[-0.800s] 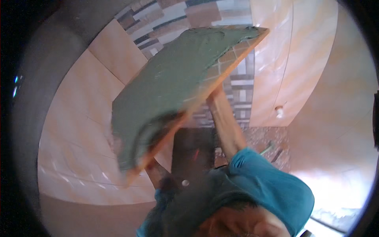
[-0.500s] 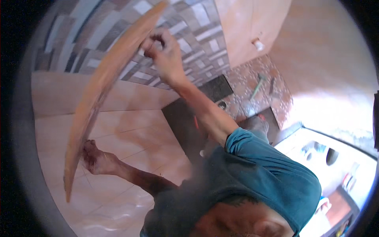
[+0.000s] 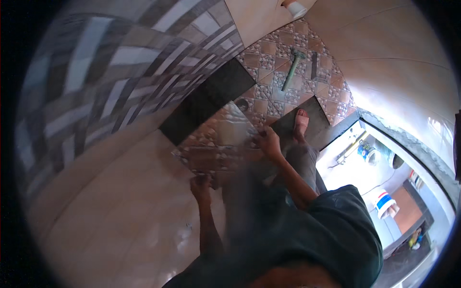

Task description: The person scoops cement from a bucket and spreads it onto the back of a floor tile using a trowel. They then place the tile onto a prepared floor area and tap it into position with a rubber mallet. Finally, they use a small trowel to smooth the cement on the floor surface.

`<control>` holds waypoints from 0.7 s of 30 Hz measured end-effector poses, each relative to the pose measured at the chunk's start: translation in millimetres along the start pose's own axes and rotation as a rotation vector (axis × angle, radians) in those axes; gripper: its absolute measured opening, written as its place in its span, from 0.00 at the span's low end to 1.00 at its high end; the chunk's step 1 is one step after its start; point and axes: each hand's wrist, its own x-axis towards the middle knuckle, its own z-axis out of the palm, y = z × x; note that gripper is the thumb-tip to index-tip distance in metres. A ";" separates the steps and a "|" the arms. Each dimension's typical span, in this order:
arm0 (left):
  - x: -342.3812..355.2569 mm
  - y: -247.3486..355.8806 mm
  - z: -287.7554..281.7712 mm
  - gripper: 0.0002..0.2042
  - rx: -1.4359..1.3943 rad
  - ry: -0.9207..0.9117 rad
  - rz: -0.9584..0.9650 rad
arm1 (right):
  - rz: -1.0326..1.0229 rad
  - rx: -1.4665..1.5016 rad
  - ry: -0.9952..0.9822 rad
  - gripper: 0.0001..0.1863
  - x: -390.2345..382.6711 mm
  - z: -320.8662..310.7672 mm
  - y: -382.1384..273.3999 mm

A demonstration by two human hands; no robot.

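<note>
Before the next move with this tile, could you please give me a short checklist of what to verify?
1. Left hand on the tile: ok, at its near edge.
2. Right hand on the tile: ok, at its right side.
3. Patterned face toward the camera: ok.
4. Coverage on the underside: cannot tell, it faces away.
5. Tile clear of the surface below: cannot tell, the lower edge is blurred.
6. Hammer away from both hands: ok, lying on the patterned floor.
</note>
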 end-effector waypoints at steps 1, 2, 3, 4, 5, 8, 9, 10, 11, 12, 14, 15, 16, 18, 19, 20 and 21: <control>24.8 -18.3 21.4 0.15 0.002 -0.072 -0.069 | -0.022 -0.189 -0.001 0.17 28.7 1.0 32.3; 52.7 -40.3 42.4 0.15 0.007 -0.149 -0.144 | -0.033 -0.381 -0.002 0.17 61.0 0.7 80.5; 80.1 -64.0 54.2 0.15 0.009 -0.192 -0.163 | -0.036 -0.571 -0.015 0.17 77.9 8.4 110.0; 110.9 -89.0 69.7 0.15 0.011 -0.234 -0.186 | 0.015 -0.526 0.002 0.17 93.1 18.1 140.6; 136.1 -119.4 91.9 0.15 -0.008 -0.266 -0.206 | 0.047 -0.492 0.013 0.16 117.4 20.4 158.8; 231.7 -166.0 142.8 0.15 0.017 -0.313 -0.249 | -0.071 -0.511 0.062 0.15 211.1 42.8 235.1; 260.9 -172.2 158.0 0.16 -0.018 -0.311 -0.222 | -0.137 -0.538 0.061 0.15 234.1 56.3 249.0; 294.6 -177.9 177.3 0.16 -0.051 -0.308 -0.196 | -0.085 -0.607 -0.018 0.15 268.7 62.9 261.7; 328.0 -190.0 196.2 0.16 -0.080 -0.308 -0.174 | -0.076 -0.617 -0.015 0.15 300.2 71.8 263.9; 361.5 -204.2 206.3 0.16 -0.012 -0.356 -0.155 | -0.061 -0.629 -0.014 0.15 329.0 80.2 263.3; 411.9 -216.1 232.3 0.16 0.021 -0.364 -0.132 | -0.075 -0.512 0.095 0.15 368.7 101.3 265.0; 425.6 -209.2 252.5 0.15 -0.020 -0.333 -0.135 | -0.054 -0.452 0.126 0.15 386.7 104.9 261.5; 440.1 -201.9 267.4 0.14 -0.053 -0.300 -0.128 | -0.053 -0.439 0.131 0.15 405.2 107.2 260.8; 470.1 -206.4 279.2 0.12 0.005 -0.250 -0.082 | -0.054 -0.406 0.116 0.15 430.3 116.3 260.2; 479.2 -209.7 281.6 0.12 0.028 -0.221 -0.058 | -0.065 -0.405 0.100 0.15 437.5 120.7 260.4; 482.1 -206.6 291.8 0.12 0.000 -0.185 -0.067 | -0.076 -0.410 0.104 0.15 446.3 119.3 260.5; 479.0 -197.3 303.2 0.12 -0.021 -0.151 -0.078 | -0.080 -0.414 0.110 0.15 453.0 116.2 263.5</control>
